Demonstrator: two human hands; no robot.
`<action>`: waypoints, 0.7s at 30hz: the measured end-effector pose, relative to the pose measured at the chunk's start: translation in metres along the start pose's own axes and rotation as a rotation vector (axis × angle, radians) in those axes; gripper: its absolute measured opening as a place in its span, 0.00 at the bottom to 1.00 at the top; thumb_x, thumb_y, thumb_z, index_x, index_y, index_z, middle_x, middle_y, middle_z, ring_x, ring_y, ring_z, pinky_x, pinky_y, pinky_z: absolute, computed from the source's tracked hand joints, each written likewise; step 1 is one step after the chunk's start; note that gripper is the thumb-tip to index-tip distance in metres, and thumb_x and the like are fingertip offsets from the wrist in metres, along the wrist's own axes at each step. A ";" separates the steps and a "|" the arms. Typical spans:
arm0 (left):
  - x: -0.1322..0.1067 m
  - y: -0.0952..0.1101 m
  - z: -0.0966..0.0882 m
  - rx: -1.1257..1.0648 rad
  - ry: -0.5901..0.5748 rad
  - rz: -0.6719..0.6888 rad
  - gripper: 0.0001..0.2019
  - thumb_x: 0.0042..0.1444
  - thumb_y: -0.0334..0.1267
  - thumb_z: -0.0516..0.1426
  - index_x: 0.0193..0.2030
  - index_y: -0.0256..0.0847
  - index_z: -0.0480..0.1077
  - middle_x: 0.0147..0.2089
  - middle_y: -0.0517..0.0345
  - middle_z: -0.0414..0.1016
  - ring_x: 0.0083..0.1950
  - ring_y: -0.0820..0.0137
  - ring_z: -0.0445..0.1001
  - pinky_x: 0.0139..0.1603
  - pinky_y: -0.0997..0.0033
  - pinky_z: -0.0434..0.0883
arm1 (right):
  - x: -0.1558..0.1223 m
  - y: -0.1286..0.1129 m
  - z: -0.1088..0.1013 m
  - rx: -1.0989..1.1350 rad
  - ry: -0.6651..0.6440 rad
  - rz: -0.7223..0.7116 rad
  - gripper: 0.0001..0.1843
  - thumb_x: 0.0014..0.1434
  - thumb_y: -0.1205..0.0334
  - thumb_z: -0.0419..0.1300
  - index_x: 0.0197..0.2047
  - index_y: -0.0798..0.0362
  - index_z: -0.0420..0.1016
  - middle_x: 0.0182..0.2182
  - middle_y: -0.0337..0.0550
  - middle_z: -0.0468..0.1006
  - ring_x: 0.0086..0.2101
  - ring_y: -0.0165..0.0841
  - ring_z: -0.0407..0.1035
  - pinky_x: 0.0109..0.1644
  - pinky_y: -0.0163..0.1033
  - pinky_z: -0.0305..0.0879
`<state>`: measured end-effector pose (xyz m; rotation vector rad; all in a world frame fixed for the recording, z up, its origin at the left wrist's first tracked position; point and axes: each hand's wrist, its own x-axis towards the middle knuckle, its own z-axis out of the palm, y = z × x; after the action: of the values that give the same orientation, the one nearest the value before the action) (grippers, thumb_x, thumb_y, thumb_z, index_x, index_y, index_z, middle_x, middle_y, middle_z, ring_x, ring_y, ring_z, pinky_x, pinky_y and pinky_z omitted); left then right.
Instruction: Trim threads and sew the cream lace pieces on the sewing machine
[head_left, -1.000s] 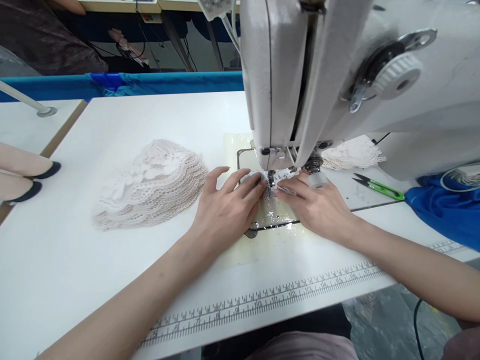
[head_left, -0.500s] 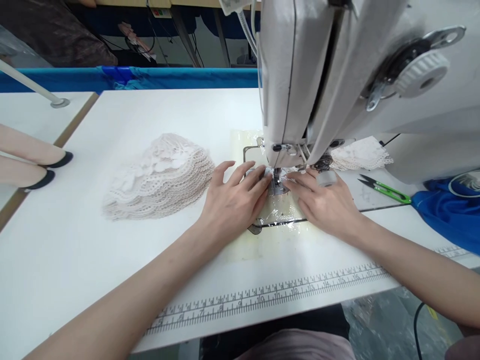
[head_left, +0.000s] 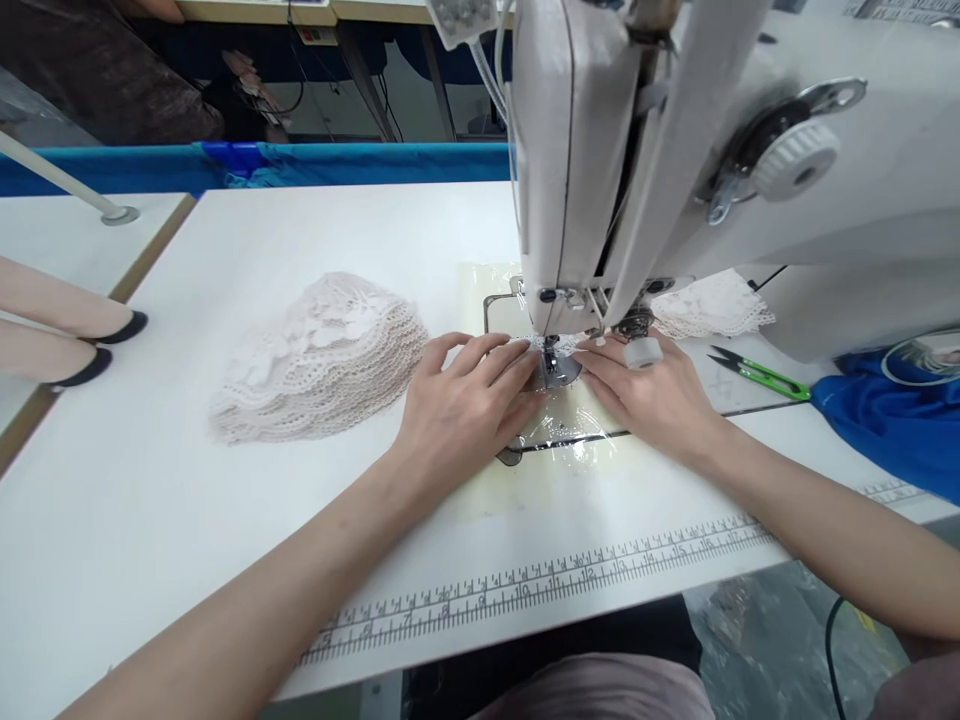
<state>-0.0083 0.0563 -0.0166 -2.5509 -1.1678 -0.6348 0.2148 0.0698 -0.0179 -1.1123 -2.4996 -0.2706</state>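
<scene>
My left hand [head_left: 463,408] lies flat to the left of the sewing machine's presser foot [head_left: 550,352], fingers stretched out and fingertips close to it. On the right, my right hand [head_left: 660,398] rests with its fingers extended toward the foot, partly behind a white knob. A strip of white lace [head_left: 568,343] runs under the foot between both hands; my fingertips press on it, and much of it is hidden by them. The metal needle plate [head_left: 562,375] shows just in front of the foot. Overhead stands the sewing machine [head_left: 559,150].
A pile of scalloped lace pieces [head_left: 322,365] lies left on the white table [head_left: 187,560]. More lace [head_left: 712,305] sits behind my right hand. Green thread snips [head_left: 761,375] and blue cloth [head_left: 892,425] are at right. A ruler strip [head_left: 525,590] runs along the front edge.
The view has shifted slightly, so the machine appears a little further left. My fingers stay by the presser foot; my left fingers lie somewhat flatter and lower than before.
</scene>
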 end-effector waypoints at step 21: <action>0.011 -0.003 -0.060 -1.205 -0.373 -0.415 0.08 0.59 0.41 0.57 0.32 0.41 0.71 0.26 0.63 0.65 0.24 0.79 0.62 0.22 0.78 0.62 | 0.008 -0.017 -0.023 1.920 -0.749 0.326 0.27 0.58 0.60 0.62 0.60 0.51 0.61 0.44 0.43 0.72 0.28 0.22 0.67 0.33 0.31 0.67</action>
<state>-0.0204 0.0406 0.0418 -3.5113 -1.8690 -1.3079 0.2038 0.0563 0.0060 -0.5609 -1.5301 2.3259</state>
